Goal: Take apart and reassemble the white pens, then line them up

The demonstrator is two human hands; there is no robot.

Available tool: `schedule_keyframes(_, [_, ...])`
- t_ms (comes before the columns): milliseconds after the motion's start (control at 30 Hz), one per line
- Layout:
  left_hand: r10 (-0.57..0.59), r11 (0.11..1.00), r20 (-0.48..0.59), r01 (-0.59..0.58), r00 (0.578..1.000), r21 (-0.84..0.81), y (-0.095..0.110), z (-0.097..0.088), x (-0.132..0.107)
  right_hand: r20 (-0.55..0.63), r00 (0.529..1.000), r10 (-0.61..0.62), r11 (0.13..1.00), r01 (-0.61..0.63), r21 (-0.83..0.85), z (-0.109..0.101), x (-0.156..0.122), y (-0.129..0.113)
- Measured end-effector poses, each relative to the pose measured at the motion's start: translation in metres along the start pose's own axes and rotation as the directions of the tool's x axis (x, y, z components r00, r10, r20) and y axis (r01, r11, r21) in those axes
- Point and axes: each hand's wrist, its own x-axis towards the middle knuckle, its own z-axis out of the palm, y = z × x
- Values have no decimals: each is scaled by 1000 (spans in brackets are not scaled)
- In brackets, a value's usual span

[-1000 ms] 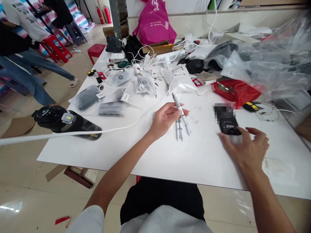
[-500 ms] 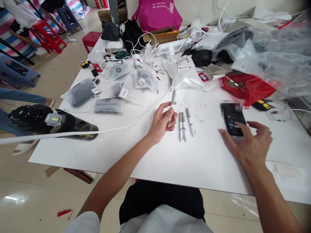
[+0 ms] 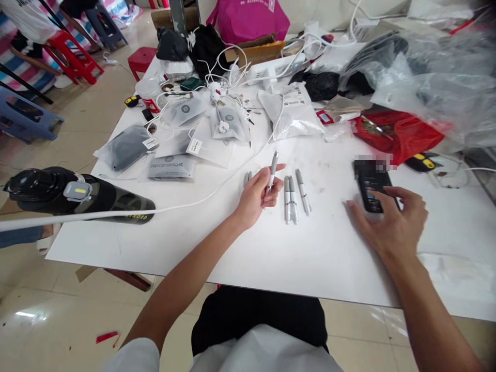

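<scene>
In the head view, my left hand [image 3: 258, 194] grips a grey and white pen [image 3: 273, 168], its tip end pointing up and away from me. More pens of the same look [image 3: 290, 199] lie to its right: two side by side and a single pen [image 3: 303, 192] at a slant. Ends of other pens [image 3: 247, 178] show partly behind my left hand. My right hand [image 3: 395, 222] hovers at or touches the screen of a black smartphone [image 3: 374, 186] that lies on the white table [image 3: 287, 268]. Its fingers are spread, and it holds nothing.
A large black bottle [image 3: 112, 199] lies at the left, with a white cable [image 3: 186, 207] running past it. Bagged pouches [image 3: 170, 168], a white parcel [image 3: 290, 113] and a red bag [image 3: 403, 137] sit farther back. A person's red stool [image 3: 75, 57] stands beyond.
The pen in my left hand has turned a little and its grip has shifted, with the index finger now extended. My right hand stays by the phone with a slight shift.
</scene>
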Motion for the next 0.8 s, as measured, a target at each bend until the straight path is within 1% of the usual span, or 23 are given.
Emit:
schedule_keyframes(167, [9, 994, 56, -15, 998, 108, 7, 0, -4, 29, 997, -77, 994, 75, 75, -4, 7, -27])
schedule_keyframes(300, [14, 987, 49, -22, 999, 159, 2, 3, -6, 64, 986, -151, 978, 139, 157, -8, 16, -58])
schedule_keyframes(367, [22, 986, 68, -33, 997, 165, -1, 4, -6, 33, 983, -179, 961, 167, 219, -9, 22, -75])
schedule_keyframes(433, [22, 990, 96, -35, 995, 137, -3, 4, -4, -1, 978, -209, 931, 200, 306, -10, 29, -93])
schedule_keyframes(500, [16, 994, 101, -26, 995, 106, -5, 3, -2, 29, 969, -247, 893, 216, 395, -11, 36, -111])
schedule_keyframes(600, [40, 997, 77, -45, 996, 68, -6, 0, 2, 75, 933, -352, 805, 261, 533, -14, 50, -139])
schedule_keyframes(667, [90, 995, 51, -92, 995, 29, -6, -2, 4, 71, 916, -396, 747, 276, 605, -15, 59, -157])
schedule_keyframes(733, [140, 990, 28, -140, 990, -9, -4, -3, 5, 74, 913, -402, 704, 256, 662, -14, 65, -173])
schedule_keyframes(800, [186, 982, 16, -186, 982, -26, -2, -4, 5, 99, 929, -356, 679, 184, 711, -11, 66, -184])
